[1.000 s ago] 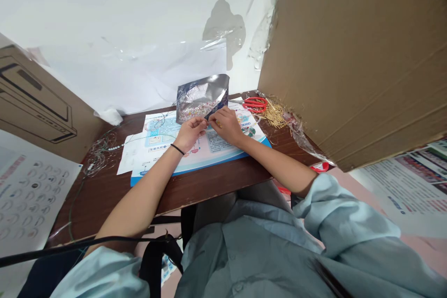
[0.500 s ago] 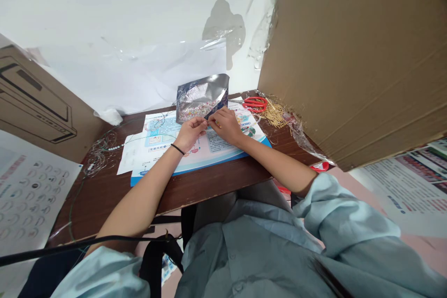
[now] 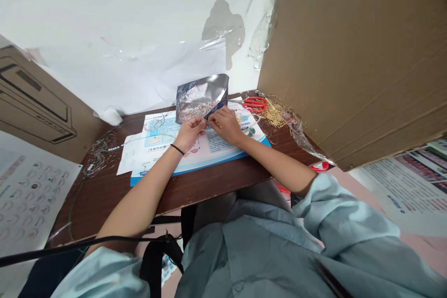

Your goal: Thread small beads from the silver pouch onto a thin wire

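My left hand [image 3: 191,133], a black band round its wrist, is closed in a pinch above the printed sheet. A thin greenish thread [image 3: 150,137] runs in from the left and reaches this hand. Fingertip to fingertip with it, my right hand [image 3: 226,125] pinches too; whatever lies between its fingers is too small to make out. Just behind both hands stands an opened silver foil bag [image 3: 218,87] with many tiny coloured beads [image 3: 195,111] inside. The blue-edged printed sheet [image 3: 164,167] lies under the hands.
Red-handled scissors [image 3: 254,104] and a heap of thin golden sticks [image 3: 274,114] lie at the right. Tangled clear thread [image 3: 101,153] with white beads [image 3: 113,148] is on the left of the brown table [image 3: 216,179]. Cardboard boxes [image 3: 349,56] flank both sides.
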`<move>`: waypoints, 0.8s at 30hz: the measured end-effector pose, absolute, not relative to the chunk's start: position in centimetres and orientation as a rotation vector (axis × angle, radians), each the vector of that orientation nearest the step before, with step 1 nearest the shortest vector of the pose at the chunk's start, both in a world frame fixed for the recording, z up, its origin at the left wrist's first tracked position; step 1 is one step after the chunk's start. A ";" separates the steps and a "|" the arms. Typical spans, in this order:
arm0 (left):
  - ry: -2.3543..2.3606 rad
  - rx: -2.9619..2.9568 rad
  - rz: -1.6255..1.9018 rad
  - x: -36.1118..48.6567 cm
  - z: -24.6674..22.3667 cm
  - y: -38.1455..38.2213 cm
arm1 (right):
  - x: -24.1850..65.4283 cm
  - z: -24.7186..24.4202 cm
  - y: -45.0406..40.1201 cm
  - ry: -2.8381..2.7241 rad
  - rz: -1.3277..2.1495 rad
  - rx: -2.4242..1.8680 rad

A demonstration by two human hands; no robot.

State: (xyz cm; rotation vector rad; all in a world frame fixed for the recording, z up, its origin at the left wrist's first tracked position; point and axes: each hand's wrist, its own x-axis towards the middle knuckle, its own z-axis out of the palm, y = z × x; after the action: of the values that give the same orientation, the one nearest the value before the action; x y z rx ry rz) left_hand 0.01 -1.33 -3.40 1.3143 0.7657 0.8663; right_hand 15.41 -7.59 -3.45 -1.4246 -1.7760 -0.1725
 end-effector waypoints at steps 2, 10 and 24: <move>0.768 1.317 0.862 0.0 -3.4 -1.3 | 15.4 -3.4 -7.6 -1.778 -0.174 -1.425; 0.780 1.304 0.861 0.1 -3.2 -1.6 | 15.4 -3.4 -7.6 -1.795 -0.163 -1.439; 0.770 1.360 0.849 0.0 -3.6 -1.3 | 15.8 -3.9 -7.2 -1.801 -0.091 -1.317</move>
State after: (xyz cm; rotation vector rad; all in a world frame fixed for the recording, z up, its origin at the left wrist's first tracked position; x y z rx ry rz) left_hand 0.05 -1.26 -3.58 1.3598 0.7696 0.8489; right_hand 15.76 -7.20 -3.90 -1.3174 -1.8010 -0.0907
